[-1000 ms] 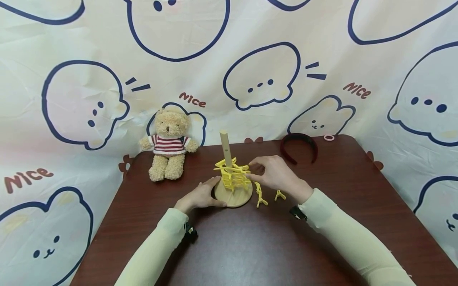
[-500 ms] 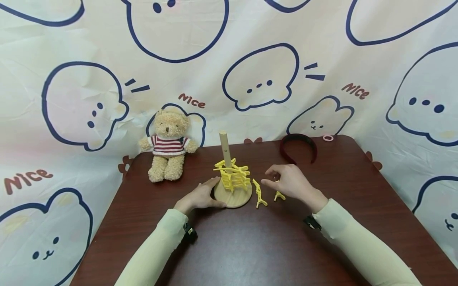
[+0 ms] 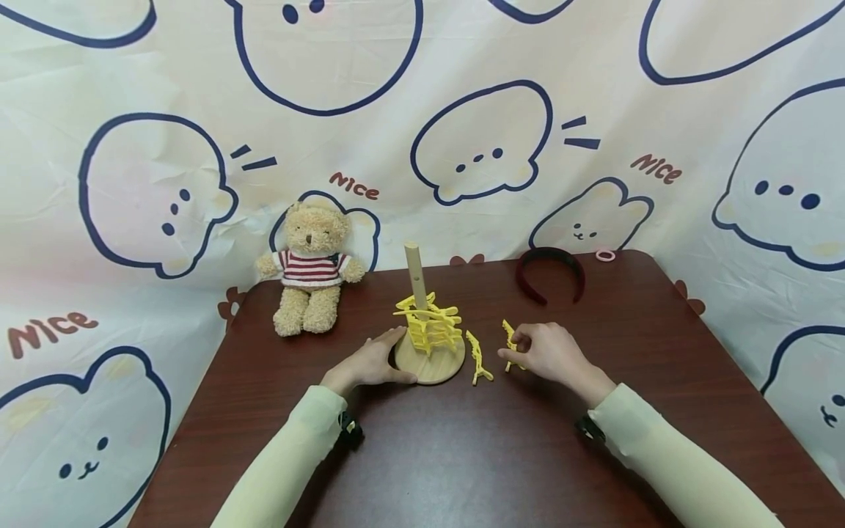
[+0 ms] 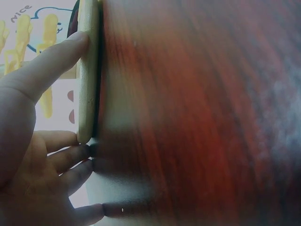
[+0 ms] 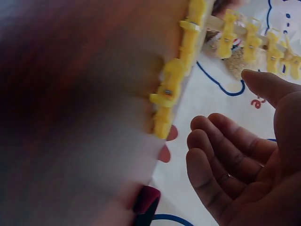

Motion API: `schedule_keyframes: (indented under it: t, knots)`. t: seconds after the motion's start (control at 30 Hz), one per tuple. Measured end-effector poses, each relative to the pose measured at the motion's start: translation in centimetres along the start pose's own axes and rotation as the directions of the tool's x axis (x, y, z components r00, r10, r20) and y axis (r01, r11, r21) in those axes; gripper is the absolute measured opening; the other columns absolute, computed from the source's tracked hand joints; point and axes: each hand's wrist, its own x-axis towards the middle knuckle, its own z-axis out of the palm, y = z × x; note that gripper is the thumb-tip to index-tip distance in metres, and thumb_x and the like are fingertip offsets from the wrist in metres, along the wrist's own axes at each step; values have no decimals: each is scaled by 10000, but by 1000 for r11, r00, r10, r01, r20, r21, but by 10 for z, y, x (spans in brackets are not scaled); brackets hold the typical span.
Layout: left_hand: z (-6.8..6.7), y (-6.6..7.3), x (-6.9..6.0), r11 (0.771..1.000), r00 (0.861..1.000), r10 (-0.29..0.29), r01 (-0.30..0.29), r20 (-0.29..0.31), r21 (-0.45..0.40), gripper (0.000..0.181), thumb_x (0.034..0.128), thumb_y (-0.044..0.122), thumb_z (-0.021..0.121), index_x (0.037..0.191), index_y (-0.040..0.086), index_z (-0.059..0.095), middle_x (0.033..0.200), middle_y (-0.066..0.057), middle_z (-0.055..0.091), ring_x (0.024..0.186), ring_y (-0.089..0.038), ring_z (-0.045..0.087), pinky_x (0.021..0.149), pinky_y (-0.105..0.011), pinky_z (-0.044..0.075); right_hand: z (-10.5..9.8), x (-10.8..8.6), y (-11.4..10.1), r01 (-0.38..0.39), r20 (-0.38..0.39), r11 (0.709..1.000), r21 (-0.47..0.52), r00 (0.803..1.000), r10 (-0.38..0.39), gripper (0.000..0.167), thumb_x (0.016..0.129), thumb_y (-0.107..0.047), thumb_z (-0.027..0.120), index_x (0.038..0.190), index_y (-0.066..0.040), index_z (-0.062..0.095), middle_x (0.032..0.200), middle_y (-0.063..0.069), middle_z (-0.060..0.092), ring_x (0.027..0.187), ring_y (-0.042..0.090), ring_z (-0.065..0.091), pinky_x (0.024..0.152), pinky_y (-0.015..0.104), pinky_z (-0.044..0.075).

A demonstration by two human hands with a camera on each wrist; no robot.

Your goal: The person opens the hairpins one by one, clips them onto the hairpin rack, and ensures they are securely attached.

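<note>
In the head view, a wooden stand with a round base and upright post is at mid-table. Several yellow alligator hair clips cluster low around its post. My left hand holds the base's left edge; the left wrist view shows its thumb on the rim and fingers touching further along. One loose yellow clip lies right of the base. My right hand hovers at another loose clip, partly covering it. In the right wrist view, its thumb and loosely bent fingers are apart, beside that clip.
A teddy bear in a striped shirt sits at the back left of the brown table. Toward the back right lie a dark red headband and a pink ring-shaped band. A printed cloth hangs behind.
My right hand has moved away from the clips on the stand, rightward and toward me, to the rightmost loose clip. The left hand stays on the base.
</note>
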Motion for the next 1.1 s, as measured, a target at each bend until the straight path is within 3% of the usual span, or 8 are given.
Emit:
schedule_keyframes:
  t: [0.23, 0.63, 0.9, 1.1]
  knots:
    - [0, 0, 0, 1000, 1000, 5, -5, -2, -7, 1095, 780, 527, 811, 1599, 101, 223, 1640, -154, 279, 1534, -324, 235, 1219, -623, 168, 9, 1, 7, -85, 67, 995, -58, 994, 89, 423, 799, -602, 751, 871, -186, 723, 689, -63, 620, 619, 140, 529, 559, 290, 424]
    - [-1, 0, -1, 1000, 1000, 2, -2, -2, -9, 1098, 779, 530, 810, 1601, 105, 218, 1639, -156, 280, 1534, -321, 236, 1224, -614, 164, 17, 4, 5, -92, 104, 980, -174, 988, 112, 458, 757, -629, 765, 674, -208, 606, 628, -34, 555, 571, 155, 501, 472, 310, 369]
    - [1, -2, 1, 1000, 1000, 3, -3, -2, 2, 1102, 781, 536, 805, 1605, 115, 206, 1647, -144, 267, 1538, -314, 228, 1228, -604, 167, 15, 7, 7, -73, 118, 974, -215, 988, 100, 384, 780, -555, 778, 789, -190, 655, 676, -25, 560, 594, 167, 504, 484, 318, 373]
    - [0, -2, 0, 1000, 1000, 6, -6, -2, -2, 1102, 783, 540, 803, 1603, 105, 209, 1646, -154, 264, 1536, -327, 231, 1223, -614, 169, 13, 9, 11, -108, 141, 966, -235, 979, 144, 497, 756, -623, 769, 916, -157, 702, 755, -27, 609, 636, 170, 531, 512, 325, 401]
